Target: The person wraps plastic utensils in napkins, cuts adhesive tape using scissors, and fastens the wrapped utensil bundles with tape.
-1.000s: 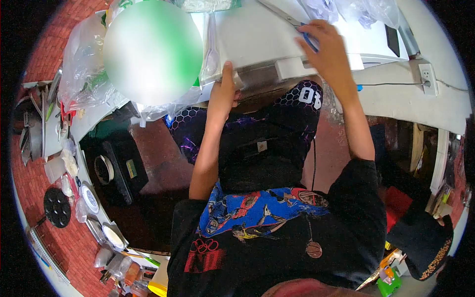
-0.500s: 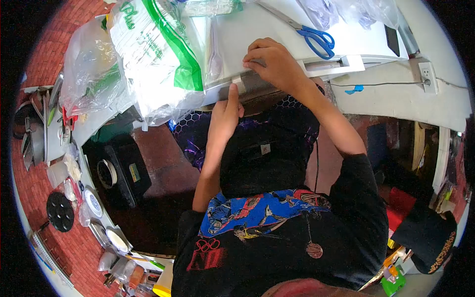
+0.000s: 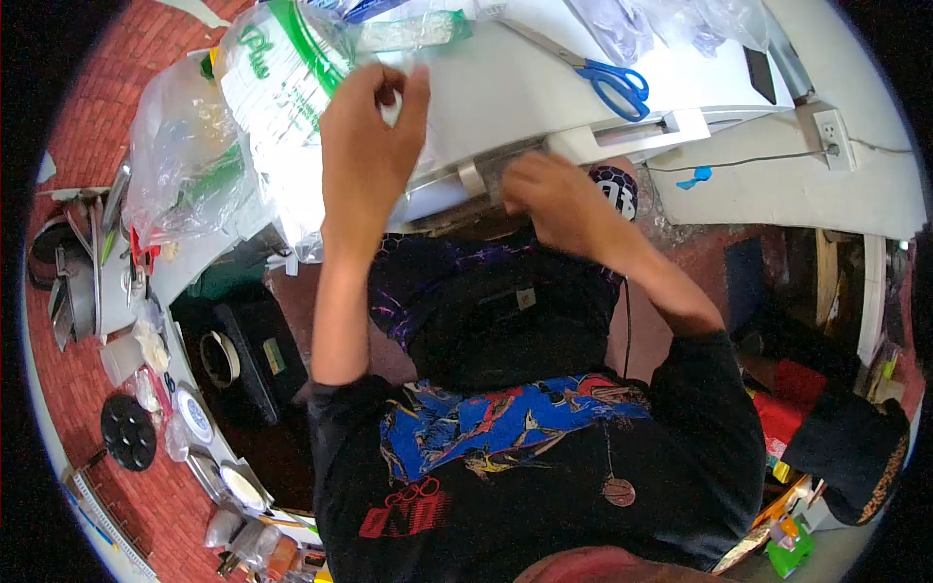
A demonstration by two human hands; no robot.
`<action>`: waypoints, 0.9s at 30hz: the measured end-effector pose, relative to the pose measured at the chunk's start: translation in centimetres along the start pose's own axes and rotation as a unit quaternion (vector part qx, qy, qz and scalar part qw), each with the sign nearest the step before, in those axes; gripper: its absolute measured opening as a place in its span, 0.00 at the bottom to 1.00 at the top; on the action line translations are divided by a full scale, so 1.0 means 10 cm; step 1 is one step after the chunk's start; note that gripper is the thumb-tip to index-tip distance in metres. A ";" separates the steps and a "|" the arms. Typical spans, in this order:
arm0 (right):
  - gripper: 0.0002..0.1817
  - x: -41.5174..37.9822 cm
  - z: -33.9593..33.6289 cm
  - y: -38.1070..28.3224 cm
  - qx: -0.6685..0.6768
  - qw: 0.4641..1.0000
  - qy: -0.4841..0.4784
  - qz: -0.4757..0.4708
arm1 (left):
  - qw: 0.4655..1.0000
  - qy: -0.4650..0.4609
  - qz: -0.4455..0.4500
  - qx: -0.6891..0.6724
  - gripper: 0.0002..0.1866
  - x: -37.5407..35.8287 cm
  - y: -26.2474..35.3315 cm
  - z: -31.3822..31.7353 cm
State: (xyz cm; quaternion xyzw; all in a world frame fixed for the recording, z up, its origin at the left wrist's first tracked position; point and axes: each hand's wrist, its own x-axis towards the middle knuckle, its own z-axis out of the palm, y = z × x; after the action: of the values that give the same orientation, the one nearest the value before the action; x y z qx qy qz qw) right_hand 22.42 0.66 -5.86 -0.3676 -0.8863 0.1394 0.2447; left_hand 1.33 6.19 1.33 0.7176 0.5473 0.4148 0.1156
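Note:
My left hand (image 3: 374, 146) is raised over the white table, in front of a white plastic bag with green print (image 3: 277, 107). Its fingers are curled, with the thumb held up beside them; what they grip, if anything, I cannot make out. Lower and to the right, my right hand (image 3: 554, 199) is closed at the table's front edge, its fingertips hidden. Just left of it, a short pale strip (image 3: 471, 180) crosses a grey strip along that edge. Blue-handled scissors (image 3: 622, 89) lie on the table beyond my right hand.
A clear plastic bag (image 3: 180, 155) bulges at the left. At the back lie a clear-green packet (image 3: 413, 34) and thin clear bags (image 3: 671, 24). A dark phone-like slab (image 3: 761, 76) rests at the right, near a wall outlet (image 3: 833, 136). Scissors' blades point back-left.
My left hand has left the table's front edge and moved up and left toward the printed bag. My right hand has come down closer to the edge, its fingers curled.

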 end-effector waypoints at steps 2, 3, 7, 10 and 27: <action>0.12 -0.14 -0.10 -0.10 0.036 0.999 -0.026 -0.003 | 0.992 0.062 0.086 0.062 0.18 0.35 -0.23 0.17; 0.11 -0.18 -0.19 -0.16 0.089 0.995 -0.045 0.023 | 0.993 0.059 0.089 0.059 0.18 0.50 -0.35 0.27; 0.06 -0.24 -0.39 -0.11 0.226 0.970 -0.010 0.090 | 0.967 -0.038 0.046 0.247 0.22 0.90 -0.60 0.58; 0.07 -0.19 -0.59 -0.04 0.246 0.961 0.025 0.120 | 0.964 -0.101 0.006 0.245 0.22 1.01 -0.70 0.72; 0.06 0.06 -0.67 0.25 0.339 0.928 0.075 0.132 | 0.939 -0.149 -0.116 -0.287 0.08 0.81 0.25 -0.03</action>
State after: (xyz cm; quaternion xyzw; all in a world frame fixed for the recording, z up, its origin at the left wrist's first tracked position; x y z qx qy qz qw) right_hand 27.05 3.27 -1.12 -0.3858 -0.7086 0.4346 0.4002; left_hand 3.29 12.35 6.87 0.6392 0.4609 0.4265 0.4439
